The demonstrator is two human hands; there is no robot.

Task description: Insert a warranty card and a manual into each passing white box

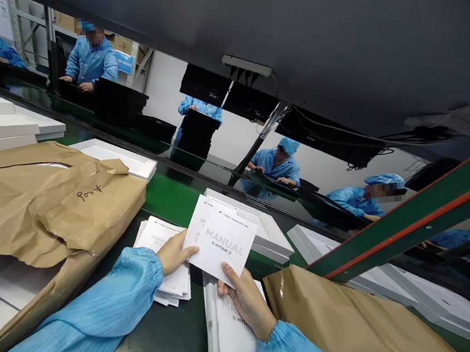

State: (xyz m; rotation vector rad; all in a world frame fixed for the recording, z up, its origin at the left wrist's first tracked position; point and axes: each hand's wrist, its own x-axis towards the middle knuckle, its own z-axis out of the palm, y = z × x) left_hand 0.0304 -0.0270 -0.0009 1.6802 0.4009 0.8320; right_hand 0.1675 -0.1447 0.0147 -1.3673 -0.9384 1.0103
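Both of my hands hold a white booklet printed "MANUAL" (224, 240), lifted above the dark green work surface (160, 340). My left hand (175, 253) pinches its left edge. From below, my right hand (243, 297) grips the bottom corner, thumb on the cover. A second white card seems to sit behind the booklet. Under my left hand lies a stack of white warranty cards (157, 237). A stack of manuals (231, 339) lies beneath my right hand. Both sleeves are light blue.
Torn brown paper wrapping (53, 206) covers white sheets at the left; more brown paper (342, 316) lies at the right. White trays (110, 152) and boxes (266, 234) sit by the conveyor. Several people in blue coats work at dark screens (200, 129) beyond. A large dark panel (329, 31) hangs overhead.
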